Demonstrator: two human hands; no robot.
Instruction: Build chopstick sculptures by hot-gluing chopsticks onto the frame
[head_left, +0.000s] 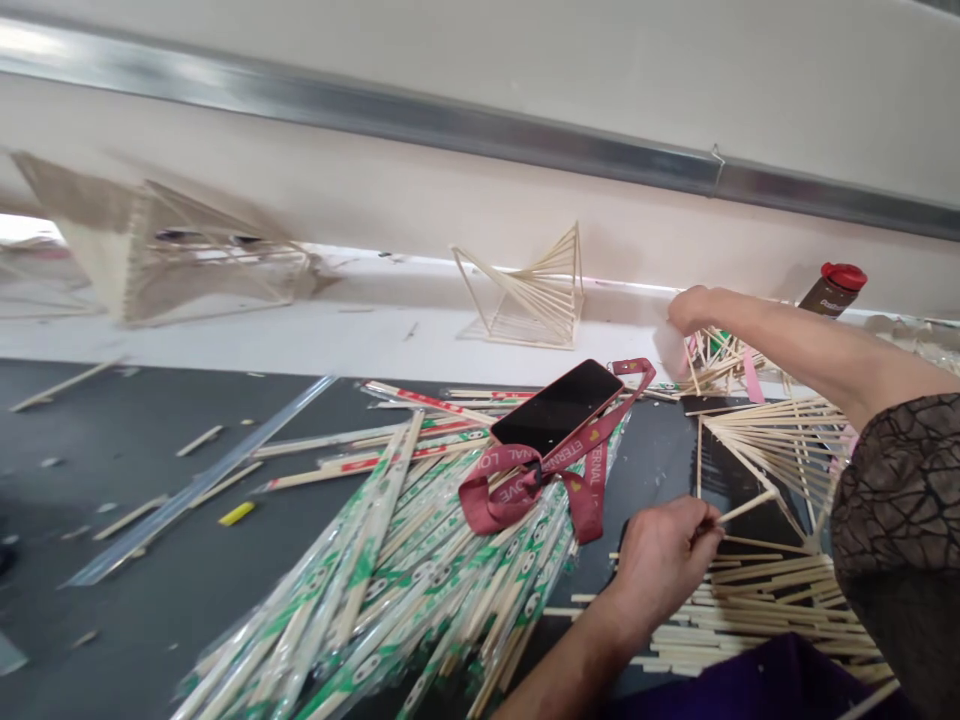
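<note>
My left hand (664,550) pinches a short wooden stick (748,507) between thumb and fingers. The stick's far end meets a frame of glued wooden sticks (772,440), whose thin rods fan out from one corner. Loose wooden sticks (780,610) lie in rows under and beside that hand. Over a heap of stick pieces (724,360) at the back right reaches my right hand (688,310). Its fingers point down and are mostly hidden and blurred, so what they hold cannot be made out.
Wrapped chopsticks (420,560) cover the middle of the dark table, with a phone (559,405) and red lanyard (499,505) on top. A finished twisted stick model (540,290) and a larger one (142,250) stand along the wall. A red-lidded bottle (834,290) is far right.
</note>
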